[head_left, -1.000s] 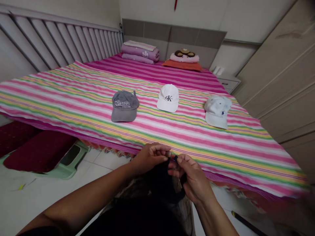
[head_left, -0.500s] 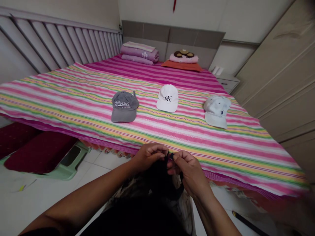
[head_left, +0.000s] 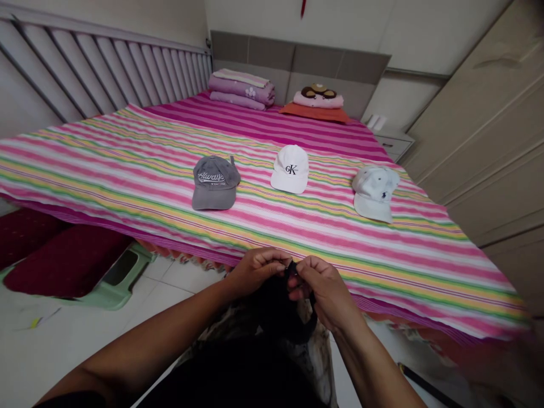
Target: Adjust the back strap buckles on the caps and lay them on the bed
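Note:
Low in front of me, both hands work on a black cap, dark against my dark clothes so its outline is partly lost. My left hand pinches one end of its back strap between thumb and fingers. Opposite it, my right hand grips the other strap end, and the two ends meet between the fingertips. On the bed lie a grey cap with white lettering, a white cap with black letters, and a pale cap with a small dark emblem.
A striped sheet covers the bed. Folded purple bedding and a pink pillow sit by the headboard. Green stools with dark red cushions stand at left. A black rod lies on the floor at right.
The strap ends have come together; a small gap between them earlier is now closed. My right hand has shifted slightly left. The caps on the bed have stayed put.

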The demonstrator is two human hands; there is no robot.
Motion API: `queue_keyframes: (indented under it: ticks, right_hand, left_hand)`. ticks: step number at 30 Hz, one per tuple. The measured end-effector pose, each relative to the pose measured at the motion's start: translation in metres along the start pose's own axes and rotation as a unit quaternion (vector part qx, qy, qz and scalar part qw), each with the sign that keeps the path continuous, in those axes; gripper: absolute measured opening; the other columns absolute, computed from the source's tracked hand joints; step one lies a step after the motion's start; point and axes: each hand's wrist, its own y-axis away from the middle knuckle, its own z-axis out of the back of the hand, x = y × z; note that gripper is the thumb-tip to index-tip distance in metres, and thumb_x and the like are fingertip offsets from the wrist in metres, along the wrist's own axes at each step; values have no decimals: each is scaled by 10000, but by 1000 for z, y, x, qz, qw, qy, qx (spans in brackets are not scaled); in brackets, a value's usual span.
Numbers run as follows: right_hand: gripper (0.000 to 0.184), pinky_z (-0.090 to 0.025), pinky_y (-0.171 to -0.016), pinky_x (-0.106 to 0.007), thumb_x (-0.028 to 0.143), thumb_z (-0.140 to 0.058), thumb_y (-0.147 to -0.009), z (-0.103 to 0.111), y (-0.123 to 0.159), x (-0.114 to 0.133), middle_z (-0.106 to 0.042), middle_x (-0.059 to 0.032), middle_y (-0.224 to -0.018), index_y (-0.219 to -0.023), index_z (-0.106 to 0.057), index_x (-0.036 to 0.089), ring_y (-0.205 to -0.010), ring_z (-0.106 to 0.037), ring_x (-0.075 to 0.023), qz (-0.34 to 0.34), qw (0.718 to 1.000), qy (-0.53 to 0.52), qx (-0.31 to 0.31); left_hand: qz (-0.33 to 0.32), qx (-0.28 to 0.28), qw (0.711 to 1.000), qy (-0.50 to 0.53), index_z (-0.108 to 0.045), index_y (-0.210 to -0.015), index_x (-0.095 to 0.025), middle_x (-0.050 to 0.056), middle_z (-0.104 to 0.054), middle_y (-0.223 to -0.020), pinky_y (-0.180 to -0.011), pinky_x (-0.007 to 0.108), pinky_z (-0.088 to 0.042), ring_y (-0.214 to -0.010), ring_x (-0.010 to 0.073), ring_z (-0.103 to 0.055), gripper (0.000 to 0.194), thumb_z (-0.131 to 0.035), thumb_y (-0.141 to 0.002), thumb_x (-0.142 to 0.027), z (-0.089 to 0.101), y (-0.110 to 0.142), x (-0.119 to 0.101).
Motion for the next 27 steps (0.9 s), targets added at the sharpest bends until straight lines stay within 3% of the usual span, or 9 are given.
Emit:
queue_keyframes:
  ticks: [7, 18, 21, 24, 27]
  right_hand:
    - [202, -436, -371, -177, 315, -633, -622, 2, -1, 0, -544, 27, -521, -587, -505, 162, -447, -506, -82, 8, 1000, 4, 3]
    - [186, -437, -380, -173, 293, -636, -631, 8, -1, -2, -531, 39, -496, -581, -518, 157, -430, -487, -70, 9, 1000, 25, 3]
    - [206, -437, -393, -179, 317, -646, -633, 10, -1, -1, -544, 31, -498, -587, -529, 153, -436, -489, -74, 11, 999, 32, 16]
    - [227, -431, -404, -186, 340, -661, -627, 13, -2, -1, -549, 24, -505, -603, -542, 149, -445, -491, -79, 7, 999, 29, 32]
    - [233, -344, -362, -164, 344, -659, -638, 15, -2, -3, -522, 38, -490, -611, -543, 144, -377, -432, -50, 18, 998, 30, 46]
  left_hand:
    - [-62, 18, 992, -108, -626, -866, -140, 20, -604, -750, -628, 214, -427, -654, 100, -536, 190, -524, -749, -249, 1, -3, -4]
    - [-202, 68, 929, -304, -609, -940, -168, 46, -650, -824, -716, 223, -405, -778, 127, -567, 202, -475, -808, -242, 4, -7, -14]
    - [-199, 79, 931, -295, -605, -970, -181, 38, -650, -811, -710, 215, -404, -770, 123, -574, 216, -471, -811, -237, 4, -6, -15]
    - [-152, 87, 957, -232, -595, -987, -174, 17, -631, -747, -627, 188, -410, -628, 89, -566, 230, -466, -813, -252, 3, -4, -14]
    - [-111, 87, 969, -202, -595, -958, -153, 15, -618, -732, -581, 175, -408, -580, 77, -549, 221, -471, -809, -257, 4, -3, -13]
